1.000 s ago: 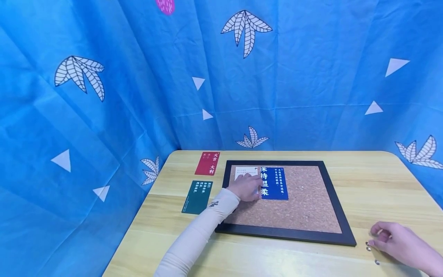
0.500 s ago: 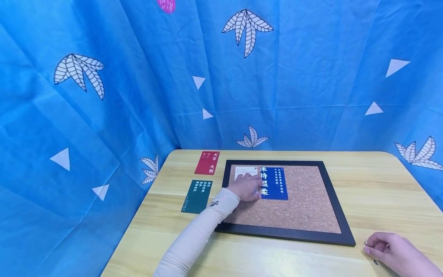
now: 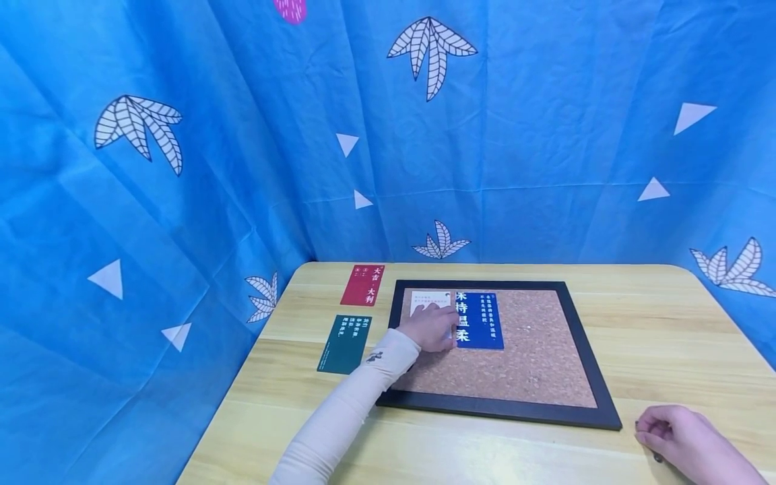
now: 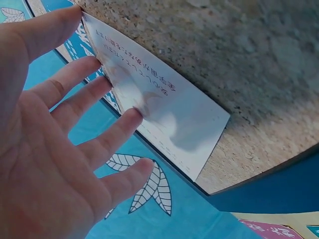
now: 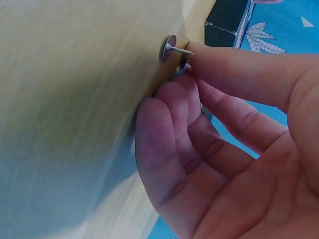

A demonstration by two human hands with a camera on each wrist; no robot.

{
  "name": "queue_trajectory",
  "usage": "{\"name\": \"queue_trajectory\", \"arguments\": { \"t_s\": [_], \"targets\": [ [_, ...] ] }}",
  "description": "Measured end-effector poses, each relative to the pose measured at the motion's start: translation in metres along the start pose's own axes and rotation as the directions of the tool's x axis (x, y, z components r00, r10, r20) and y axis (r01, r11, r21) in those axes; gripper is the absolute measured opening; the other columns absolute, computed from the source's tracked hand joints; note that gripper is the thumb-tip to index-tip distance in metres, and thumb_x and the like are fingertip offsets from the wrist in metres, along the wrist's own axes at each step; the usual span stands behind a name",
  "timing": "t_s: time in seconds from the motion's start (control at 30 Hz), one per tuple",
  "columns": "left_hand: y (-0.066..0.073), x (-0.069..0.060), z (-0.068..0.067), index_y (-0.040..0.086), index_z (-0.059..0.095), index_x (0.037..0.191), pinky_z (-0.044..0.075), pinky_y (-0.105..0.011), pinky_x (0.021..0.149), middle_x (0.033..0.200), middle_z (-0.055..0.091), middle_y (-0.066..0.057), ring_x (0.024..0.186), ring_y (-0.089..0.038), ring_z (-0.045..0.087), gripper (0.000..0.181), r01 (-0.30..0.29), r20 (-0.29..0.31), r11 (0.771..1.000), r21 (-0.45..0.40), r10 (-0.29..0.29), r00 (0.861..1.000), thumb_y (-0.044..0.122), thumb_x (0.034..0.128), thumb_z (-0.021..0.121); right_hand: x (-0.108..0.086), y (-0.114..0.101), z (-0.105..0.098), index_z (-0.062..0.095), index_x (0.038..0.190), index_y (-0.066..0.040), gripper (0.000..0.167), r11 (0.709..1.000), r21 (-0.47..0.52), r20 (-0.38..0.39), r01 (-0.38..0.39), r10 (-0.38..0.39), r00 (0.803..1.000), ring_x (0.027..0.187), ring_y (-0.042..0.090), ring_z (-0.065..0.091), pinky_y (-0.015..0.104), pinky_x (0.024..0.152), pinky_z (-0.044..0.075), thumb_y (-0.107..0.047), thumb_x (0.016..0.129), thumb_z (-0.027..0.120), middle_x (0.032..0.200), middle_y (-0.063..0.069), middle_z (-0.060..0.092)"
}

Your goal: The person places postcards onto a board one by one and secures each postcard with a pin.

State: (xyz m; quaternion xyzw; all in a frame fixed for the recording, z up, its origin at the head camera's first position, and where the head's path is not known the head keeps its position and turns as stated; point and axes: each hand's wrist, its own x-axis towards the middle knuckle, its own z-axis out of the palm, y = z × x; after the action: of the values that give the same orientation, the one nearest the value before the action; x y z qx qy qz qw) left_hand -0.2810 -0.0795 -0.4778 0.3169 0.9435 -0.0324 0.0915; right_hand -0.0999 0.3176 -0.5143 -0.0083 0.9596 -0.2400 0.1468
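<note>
My left hand (image 3: 429, 328) lies over a white card (image 3: 424, 296) at the upper left of the cork board (image 3: 521, 380). In the left wrist view its thumb and spread, nearly straight fingers touch the card (image 4: 194, 134) along its edges. Right beside it on the board lies a blue card (image 3: 485, 330) with white characters. To the right of the board, low over the table, my right hand (image 3: 685, 431) pinches a thumbtack (image 5: 187, 66), mostly hidden, between thumb and index finger. Another thumbtack (image 5: 169, 49) rests on the wood by the thumb, pin sticking out.
The board has a raised black frame (image 3: 497, 408). Left of it on the wooden table (image 3: 254, 417) lie a red card (image 3: 362, 285) and a dark green card (image 3: 343, 345). A blue patterned cloth (image 3: 545, 135) hangs behind the table and along its left.
My right hand has shifted slightly left and down and taken a thumbtack between its fingertips. The left hand has stayed on the white card.
</note>
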Motion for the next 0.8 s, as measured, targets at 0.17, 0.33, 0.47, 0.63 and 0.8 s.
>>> {"name": "queue_trajectory", "arguments": {
  "t_s": [0.17, 0.33, 0.47, 0.63, 0.8],
  "targets": [
    [0.0, 0.0, 0.0, 0.028, 0.065, 0.131, 0.05, -0.047, 0.106, 0.144, 0.061, 0.01, 0.129, -0.022, 0.059, 0.037, -0.01, -0.003, 1.0, 0.0, 0.01, 1.0, 0.042, 0.0977, 0.069, 0.001, -0.004, -0.002, 0.069, 0.083, -0.008, 0.01, 1.0, 0.011, -0.015, -0.029, 0.03, 0.999, 0.063, 0.008, 0.049, 0.023, 0.057, 0.041, -0.004, 0.092, 0.072, 0.071, -0.004, 0.061],
    [-0.001, 0.0, 0.0, 0.028, 0.064, 0.133, 0.05, -0.047, 0.107, 0.145, 0.06, 0.01, 0.131, -0.022, 0.058, 0.037, -0.01, -0.004, 1.0, 0.001, 0.01, 1.0, 0.04, 0.0981, 0.069, 0.002, -0.007, -0.006, 0.068, 0.084, -0.005, 0.009, 0.998, 0.026, -0.022, -0.062, 0.063, 0.998, 0.068, 0.015, 0.053, 0.024, 0.058, 0.04, -0.005, 0.091, 0.072, 0.071, -0.003, 0.062],
    [-0.001, 0.0, 0.0, 0.028, 0.064, 0.131, 0.051, -0.047, 0.106, 0.144, 0.061, 0.009, 0.129, -0.022, 0.059, 0.036, -0.017, -0.004, 1.0, -0.003, 0.017, 1.0, 0.04, 0.0979, 0.069, 0.004, -0.005, -0.007, 0.068, 0.086, -0.004, 0.006, 0.998, 0.032, -0.035, -0.047, 0.048, 0.998, 0.069, 0.012, 0.055, 0.023, 0.058, 0.043, -0.004, 0.089, 0.073, 0.075, -0.003, 0.065],
    [0.0, -0.001, -0.001, 0.028, 0.065, 0.131, 0.051, -0.047, 0.106, 0.144, 0.061, 0.01, 0.129, -0.022, 0.059, 0.036, -0.013, -0.002, 1.0, -0.007, 0.013, 1.0, 0.04, 0.0973, 0.07, 0.006, -0.007, -0.012, 0.073, 0.099, 0.005, 0.01, 1.0, 0.011, -0.027, -0.002, 0.003, 1.0, 0.079, 0.017, 0.067, 0.035, 0.068, 0.057, 0.0, 0.09, 0.07, 0.089, 0.009, 0.074],
    [0.001, -0.001, -0.002, 0.028, 0.064, 0.133, 0.05, -0.047, 0.107, 0.145, 0.06, 0.01, 0.13, -0.022, 0.058, 0.038, -0.003, 0.001, 1.0, -0.004, 0.003, 1.0, 0.04, 0.0976, 0.069, 0.007, -0.011, -0.019, 0.076, 0.1, 0.003, 0.013, 0.998, -0.046, -0.087, 0.051, -0.055, 0.995, 0.08, 0.013, 0.065, 0.034, 0.067, 0.055, 0.003, 0.091, 0.066, 0.093, 0.013, 0.076]
  ]
}}
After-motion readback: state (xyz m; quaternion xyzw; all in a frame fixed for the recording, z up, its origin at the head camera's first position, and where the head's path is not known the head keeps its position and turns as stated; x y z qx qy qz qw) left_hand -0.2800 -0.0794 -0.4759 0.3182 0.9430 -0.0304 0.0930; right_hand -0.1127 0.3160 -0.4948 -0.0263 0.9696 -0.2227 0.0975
